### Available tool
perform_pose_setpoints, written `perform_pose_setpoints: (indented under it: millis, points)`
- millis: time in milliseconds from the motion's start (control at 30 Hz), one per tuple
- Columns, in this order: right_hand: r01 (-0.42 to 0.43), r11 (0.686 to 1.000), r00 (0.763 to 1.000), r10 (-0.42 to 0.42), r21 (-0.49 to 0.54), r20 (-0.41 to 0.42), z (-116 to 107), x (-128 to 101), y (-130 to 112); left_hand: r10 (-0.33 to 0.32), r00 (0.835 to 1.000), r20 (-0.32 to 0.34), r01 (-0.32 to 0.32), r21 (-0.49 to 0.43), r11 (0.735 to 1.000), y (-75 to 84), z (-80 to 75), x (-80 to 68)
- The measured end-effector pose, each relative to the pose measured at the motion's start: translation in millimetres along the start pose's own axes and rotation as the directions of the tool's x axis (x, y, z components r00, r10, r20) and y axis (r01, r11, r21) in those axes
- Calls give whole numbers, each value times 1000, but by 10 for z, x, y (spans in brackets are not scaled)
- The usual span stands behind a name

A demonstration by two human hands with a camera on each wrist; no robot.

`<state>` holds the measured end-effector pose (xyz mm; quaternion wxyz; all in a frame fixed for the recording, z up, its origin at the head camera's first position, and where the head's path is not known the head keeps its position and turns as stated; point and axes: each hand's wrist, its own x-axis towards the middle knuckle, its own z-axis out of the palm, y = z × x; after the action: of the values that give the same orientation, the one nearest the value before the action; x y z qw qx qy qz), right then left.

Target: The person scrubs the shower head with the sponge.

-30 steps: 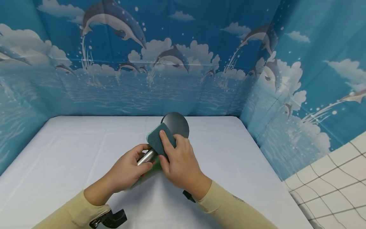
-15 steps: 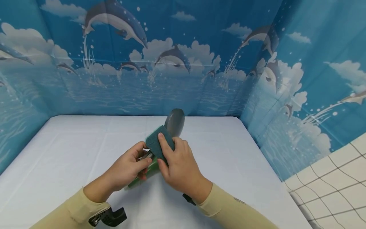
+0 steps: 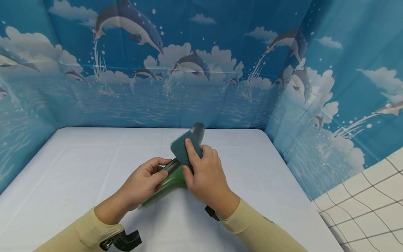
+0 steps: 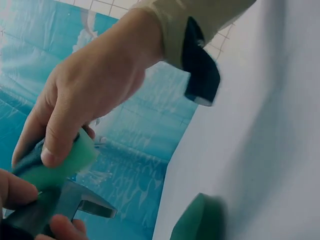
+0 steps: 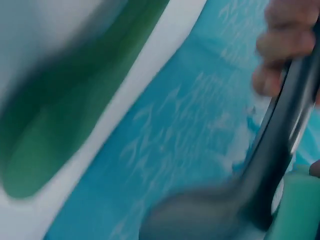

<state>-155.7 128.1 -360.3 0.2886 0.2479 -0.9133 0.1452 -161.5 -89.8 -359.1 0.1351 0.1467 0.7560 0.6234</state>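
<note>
My left hand (image 3: 140, 185) pinches the handle (image 3: 171, 167) of a metal ladle near the middle of the view. The ladle's grey rounded bowl (image 3: 198, 131) points away toward the far side, nearly edge-on. My right hand (image 3: 207, 175) grips a sponge (image 3: 181, 148) with a dark scouring face, pressing it on the ladle where handle meets bowl. In the left wrist view the sponge's mint foam side (image 4: 75, 160) shows against the metal. The right wrist view has the left fingers (image 5: 285, 45) around the handle, though blurred.
Below the hands lies a long green item (image 3: 167, 185) with a rounded end, partly hidden; its kind is unclear. White cloth covers the table (image 3: 78, 157). A blue dolphin-print curtain (image 3: 126, 98) hangs behind it and on both sides. White tiles (image 3: 371, 203) show at right.
The ladle's bowl has turned from facing me broadly to nearly edge-on. Over the last half second, the right hand and sponge have shifted slightly right and up along the ladle.
</note>
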Motion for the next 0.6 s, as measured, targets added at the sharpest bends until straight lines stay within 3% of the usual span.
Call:
perform_pose_setpoints:
  millis: [200, 400, 600]
  points:
    - [109, 992, 991, -113, 63, 65, 87, -66, -125, 34, 998, -57, -32, 41, 999, -2, 21, 9]
    - [59, 996, 998, -57, -65, 30, 10, 22, 26, -57, 997, -42, 58, 23, 998, 3, -13, 6]
    - [-31, 997, 999, 29, -68, -24, -85, 75, 93, -45, 997, -67, 53, 122, 991, 14, -36, -2]
